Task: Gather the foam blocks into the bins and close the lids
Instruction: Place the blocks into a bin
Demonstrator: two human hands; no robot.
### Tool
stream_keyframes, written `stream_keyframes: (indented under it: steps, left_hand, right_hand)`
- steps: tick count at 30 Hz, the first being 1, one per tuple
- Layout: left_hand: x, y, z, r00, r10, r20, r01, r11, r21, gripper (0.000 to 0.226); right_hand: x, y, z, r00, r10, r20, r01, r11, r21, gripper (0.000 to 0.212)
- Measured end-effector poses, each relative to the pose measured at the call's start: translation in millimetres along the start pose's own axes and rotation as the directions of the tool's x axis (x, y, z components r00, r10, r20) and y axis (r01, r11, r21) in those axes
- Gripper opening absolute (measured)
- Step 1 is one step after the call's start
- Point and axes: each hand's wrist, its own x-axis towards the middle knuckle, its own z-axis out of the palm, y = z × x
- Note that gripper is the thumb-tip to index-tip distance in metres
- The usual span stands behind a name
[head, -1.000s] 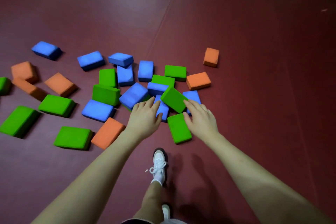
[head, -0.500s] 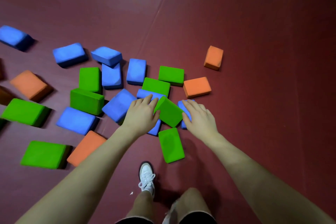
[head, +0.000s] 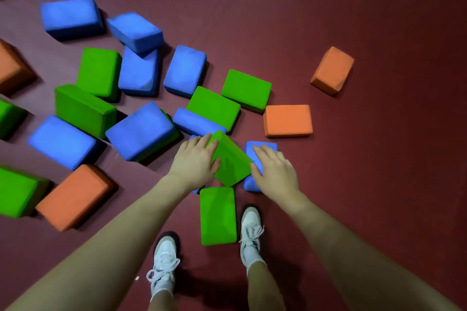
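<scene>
A: What's the spread, biggest first?

B: The dark red floor, then foam blocks scattered across it, blue, green and orange, mostly up and to the left. No bins show anywhere.

A: And the one being worked?

B: A tilted green block, propped on blue ones, dead centre between both hands. Its long axis runs diagonally, far-left to near-right.

A: Which hand is closer?

B: Both touch it. The left hand lies against its left face, fingers fairly straight over the top edge. The right hand is spread flat, thumb at the block's right edge, fingers resting on the blue block beside it. Neither has closed round anything.

A: So next?

B: I'd judge a two-handed squeeze across the short axis, then lift. Another green block lies flat just below, between the white shoes.
</scene>
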Motion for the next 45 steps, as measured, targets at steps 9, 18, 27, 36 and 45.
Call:
stream_keyframes:
  steps: [9,18,27,36,45]
  left_hand:
    - [90.0,-3.1,132.9,0.984,-0.17,0.056,0.172,0.984,-0.036,0.056]
    - [160.4,-32.5,223.7,0.985,-0.135,0.104,0.122,0.985,0.122,0.069]
    - [101.0,-48.5,261.5,0.976,-0.18,-0.123,0.177,0.984,-0.034,0.063]
    - [54.0,-74.6,276.2,0.951,-0.094,-0.296,0.11,0.993,0.038,0.052]
    - [51.7,-79.6,270.6,0.992,0.058,-0.114,-0.034,0.979,0.202,0.111]
  right_hand:
    - [92.9,80.7,110.6,0.978,-0.154,0.143,0.159,0.987,-0.025,0.055]
    - [150.3,113.7,227.2,0.968,-0.157,0.197,0.154,0.988,0.029,0.067]
    - [134.3,96.9,282.1,0.976,-0.125,0.177,0.078,0.964,0.253,0.073]
    - [140.2,88.6,291.9,0.927,-0.201,0.317,0.097,0.944,0.316,0.1]
    - [103.4,90.1,301.9,0.938,-0.343,0.043,0.344,0.939,0.002,0.102]
